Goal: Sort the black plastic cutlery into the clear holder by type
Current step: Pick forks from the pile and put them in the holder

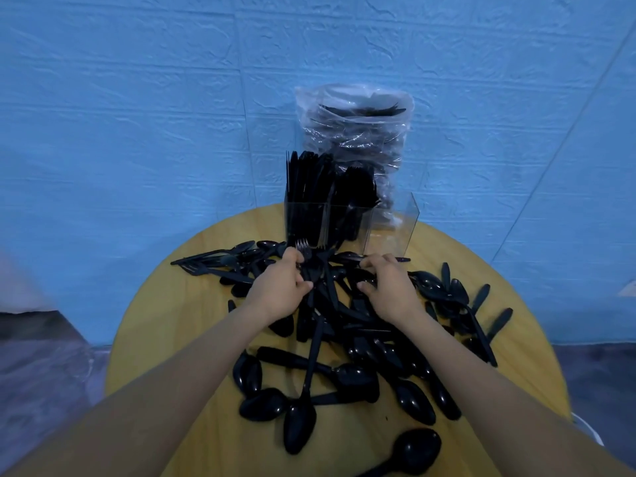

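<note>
Forks [303, 247] bunch in the curled left hand [280, 287], tines past its fingertips. Right hand [385, 287] claws into the pile [344, 339], grip unclear; tangled handles may drag spoons along.

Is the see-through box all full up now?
No, the clear holder's right compartment holds no cutlery, while the others hold black pieces.
</note>
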Tool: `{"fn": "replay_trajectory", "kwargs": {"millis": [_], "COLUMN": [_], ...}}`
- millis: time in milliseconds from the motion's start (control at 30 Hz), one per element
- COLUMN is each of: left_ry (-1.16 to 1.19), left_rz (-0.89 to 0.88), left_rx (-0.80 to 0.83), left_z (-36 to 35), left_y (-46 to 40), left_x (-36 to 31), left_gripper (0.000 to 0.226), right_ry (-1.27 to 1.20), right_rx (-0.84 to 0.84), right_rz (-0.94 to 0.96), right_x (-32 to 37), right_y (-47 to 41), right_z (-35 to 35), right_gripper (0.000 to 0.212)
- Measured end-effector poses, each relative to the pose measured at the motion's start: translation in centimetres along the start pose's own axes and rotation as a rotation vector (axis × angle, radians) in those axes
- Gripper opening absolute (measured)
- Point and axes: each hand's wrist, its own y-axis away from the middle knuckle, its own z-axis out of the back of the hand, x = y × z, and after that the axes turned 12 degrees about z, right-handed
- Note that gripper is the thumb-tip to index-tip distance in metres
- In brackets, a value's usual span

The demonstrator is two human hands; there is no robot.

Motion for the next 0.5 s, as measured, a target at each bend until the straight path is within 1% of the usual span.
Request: {"fn": "replay_trajectory", "kwargs": {"millis": [100, 167, 267, 400, 500], "left_ry": [0.074, 0.057, -0.043, -0.194, -0.227], "left_rz": [0.067, 0.093, 0.125, 0.165, 0.178], "left_rx": [0.013, 0.018, 0.005, -0.009, -0.03], "left_z": [0.1, 0.0, -0.2, -0.8, -1.0], "left_y": [-0.2, -0.2, -0.3, -0.3, -0.5], "left_x": [-0.3, -0.5, -1.0, -2.0, -2.5], "left_gripper": [0.037, 0.036, 0.036, 0.042, 0.031], "right_ry": [-0.032, -0.035, -0.049, -0.075, -0.087], "right_rx": [-0.042, -0.072, -0.096, -0.093, -0.106], "right_rz": [-0.035, -0.071, -0.086, -0.075, -0.056], "right_x": [-0.4, -0.6, -0.8, -0.5, -0.1], "right_y": [0.0, -0.1, -0.1, -0.1, -0.3], "right_z": [0.1, 0.2, 0.1, -0.2, -0.1], "right_gripper": [0.029, 0.03, 0.032, 0.027, 0.025]}}
